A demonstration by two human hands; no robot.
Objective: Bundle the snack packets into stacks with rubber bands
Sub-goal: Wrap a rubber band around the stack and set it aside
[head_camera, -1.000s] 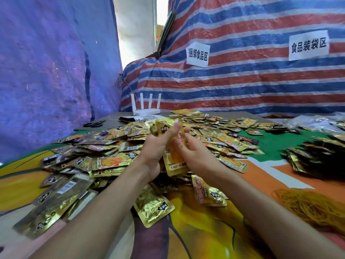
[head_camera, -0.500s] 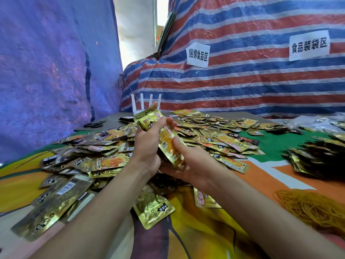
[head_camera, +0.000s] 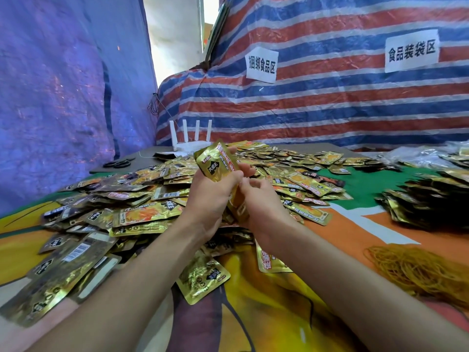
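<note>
Many loose gold packets [head_camera: 142, 199] cover the left half and far middle of the table [head_camera: 253, 313], which wears an orange, yellow and green printed cloth. Near the far left corner stands a white router [head_camera: 193, 138] with four aerials, and left of it lie black scissors [head_camera: 118, 163]. Near the right edge is a tangle of tan rubber bands [head_camera: 416, 268]. Beyond the tangle sits a darker heap of packets [head_camera: 426, 201]. Behind the table hangs a red, white and blue striped tarp [head_camera: 330, 118] with two white paper signs [head_camera: 261, 64].

Your forearms reach in from the near edge and hide part of the loose pile. You hold a stack of packets [head_camera: 218, 165] above the middle of the table, tilted, its top leaning away to the left. Your left hand [head_camera: 213, 196] grips its upper part, thumb across the front. Your right hand [head_camera: 261, 207] curls round the lower end, fingertips pinching the edge. The front packet is shiny gold with a black label. Whether a band circles the stack cannot be told.
</note>
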